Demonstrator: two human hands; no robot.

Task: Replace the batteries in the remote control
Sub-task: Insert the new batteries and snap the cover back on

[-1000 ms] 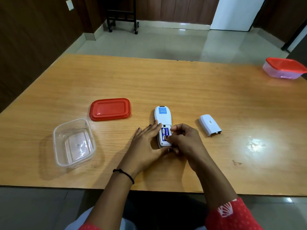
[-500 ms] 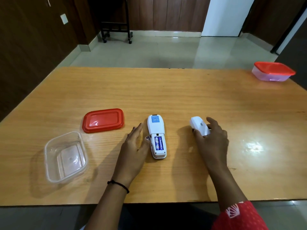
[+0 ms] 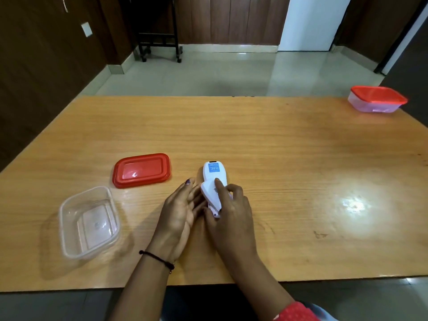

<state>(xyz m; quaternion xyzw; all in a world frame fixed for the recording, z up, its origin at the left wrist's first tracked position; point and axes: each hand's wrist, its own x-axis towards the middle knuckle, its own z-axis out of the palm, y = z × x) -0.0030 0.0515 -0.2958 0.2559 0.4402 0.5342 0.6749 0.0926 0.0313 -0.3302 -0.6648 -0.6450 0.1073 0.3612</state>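
A white remote control (image 3: pixel 212 170) lies face down near the middle of the wooden table (image 3: pixel 278 158), a blue label on its far end. My right hand (image 3: pixel 229 212) grips the white battery cover (image 3: pixel 210 192) and holds it over the remote's battery bay, so the batteries are hidden. My left hand (image 3: pixel 181 209) rests with straight fingers against the remote's left side.
A red lid (image 3: pixel 141 170) lies left of the remote. A clear plastic tub (image 3: pixel 89 220) sits open near the table's front left. A closed tub with a red lid (image 3: pixel 377 99) stands at the far right corner. A dark wheeled stand (image 3: pixel 159 47) is on the floor beyond.
My right hand left the batteries, reached right to the cover, picked it up and brought it back over the remote. My left hand stayed beside the remote.
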